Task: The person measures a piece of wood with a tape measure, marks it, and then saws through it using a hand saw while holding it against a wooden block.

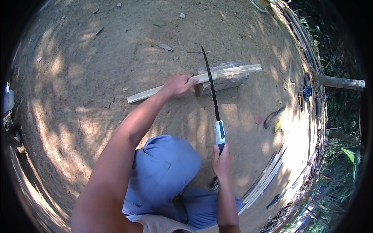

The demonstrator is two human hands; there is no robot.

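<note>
My left hand (178, 84) presses a long pale split strip of wood (229, 72) down onto a grey wooden block (227, 80) on the bare earth. My right hand (221, 161) grips the white and black handle of a hand saw (212, 87). Its thin dark blade runs away from me and crosses the strip just right of my left hand, over the block's left end. My knees in blue shorts (167, 171) are below.
Several pale split strips (266, 180) lie on the ground at lower right. A knife-like tool (273, 116) and yellow scraps lie right of the block. A fence of sticks (311, 54) and a log (342, 82) border the right side. Small stones dot the dirt.
</note>
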